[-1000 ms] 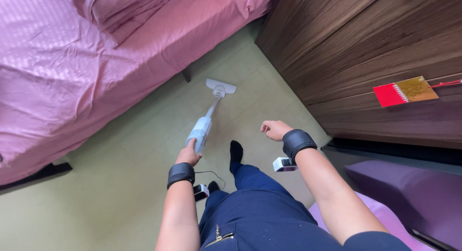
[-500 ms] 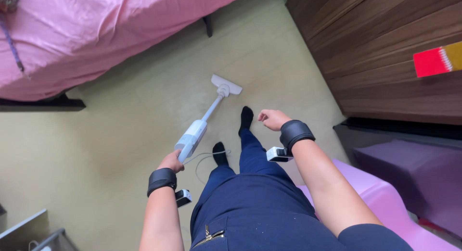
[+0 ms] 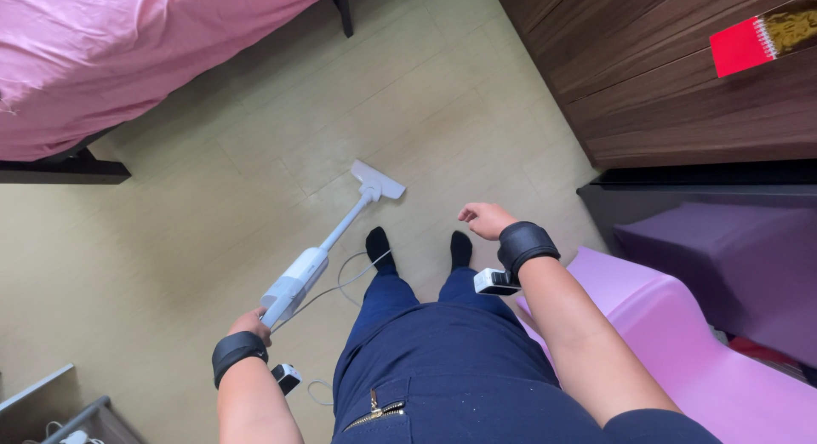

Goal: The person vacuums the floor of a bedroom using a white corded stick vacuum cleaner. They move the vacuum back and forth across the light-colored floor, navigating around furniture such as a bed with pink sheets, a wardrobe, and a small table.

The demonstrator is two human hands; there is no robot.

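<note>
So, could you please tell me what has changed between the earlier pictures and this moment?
The white stick vacuum has been drawn back from beside the pink bed, so its floor head now sits on open floor just ahead of the feet. The left hand still grips its handle; the right hand remains empty and raised. The red notebook stays on the wooden cabinet.

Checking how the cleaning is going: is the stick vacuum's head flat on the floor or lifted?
Flat on the floor. The vacuum head lies against the tiles with its wand slanting back to the left hand; no gap or shadow beneath it.
</note>
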